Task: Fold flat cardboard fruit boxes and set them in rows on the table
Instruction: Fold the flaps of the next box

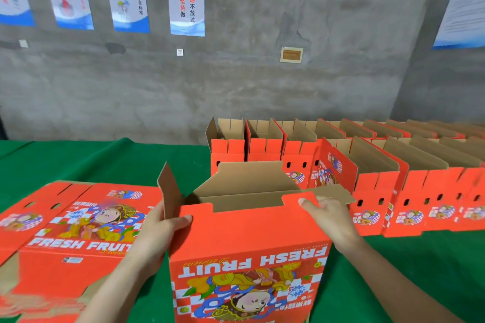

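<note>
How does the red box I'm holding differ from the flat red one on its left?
The held red cardboard box stands opened, brown inside showing; the flat red cardboard box lies unfolded on the green table cover. The held one's print is upside down, the flat one's upright. Both say FRESH FRUIT.

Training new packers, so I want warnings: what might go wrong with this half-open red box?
The half-open red cardboard box is held only near its top by the left hand and right hand, so it may skew or spring flat. Its upright brown side flap might crease wrongly. The row of finished red boxes stands close on the right; a swing might knock it crooked.
</note>
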